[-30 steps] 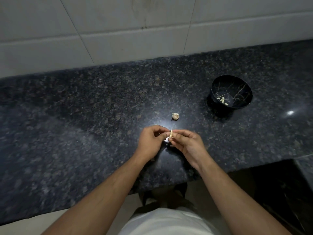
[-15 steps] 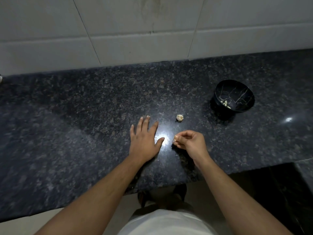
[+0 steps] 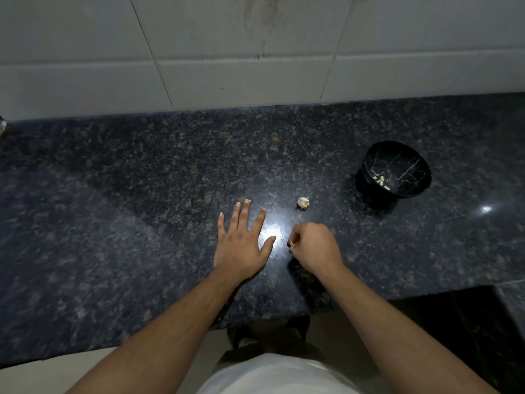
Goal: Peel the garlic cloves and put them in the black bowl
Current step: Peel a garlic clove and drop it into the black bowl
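Observation:
My left hand [image 3: 241, 245] lies flat on the dark granite counter [image 3: 142, 194], fingers spread and straight, holding nothing. Just to its right, my right hand [image 3: 315, 245] is curled and pinches a small pale garlic clove [image 3: 291, 241], of which only a sliver shows at the fingertips. A small piece of garlic bulb [image 3: 303, 203] sits on the counter beyond my right hand. The black bowl [image 3: 397, 155] with pale vein lines stands at the right, tilted towards me, with several peeled cloves [image 3: 380, 181] in its bottom.
A white tiled wall [image 3: 255, 52] rises behind the counter. The counter's front edge runs below my forearms, and it steps down to a darker, lower section [image 3: 468, 322] at the bottom right. A bright light glare [image 3: 272, 233] shines between my hands.
My left hand let go of the clove, moved left and spread flat on the counter. My right hand kept the clove and curled tighter around it.

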